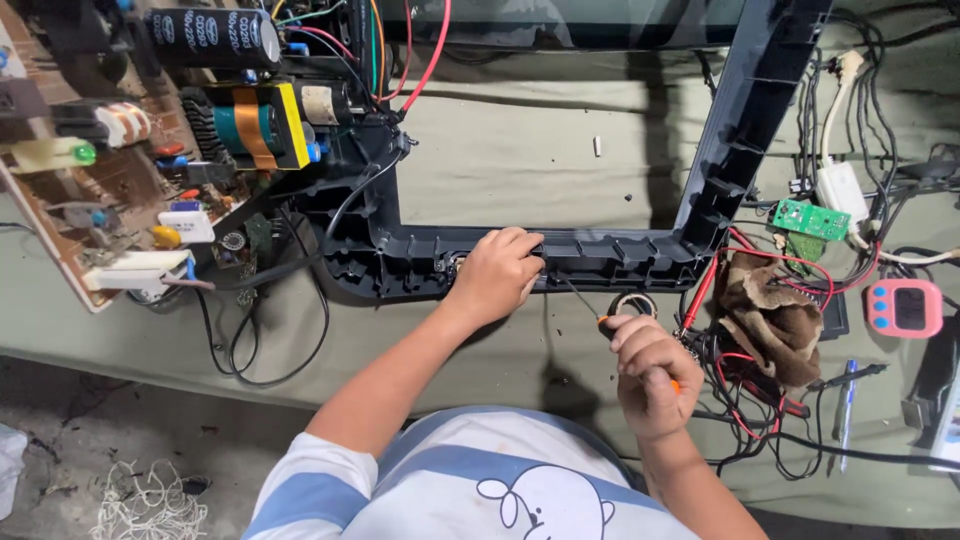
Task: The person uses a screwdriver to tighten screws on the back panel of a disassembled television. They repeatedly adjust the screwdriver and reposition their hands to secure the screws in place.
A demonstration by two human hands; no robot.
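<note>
Pressing our left hand (497, 275) flat on the black plastic frame (610, 255) lying on the table (520, 150), fingers together, we steady it while right hand (650, 375), fingers clamped, keeps the screwdriver (590, 308) square to the screw.

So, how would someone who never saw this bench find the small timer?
Start at the black plastic frame on the green cloth, then go right past the brown rag. The timer lies among black cables; it alone is pink, with a dark screen.

Single head-worn view, steeply downward and close, over a cloth-covered workbench (520, 140) from its near edge
</note>
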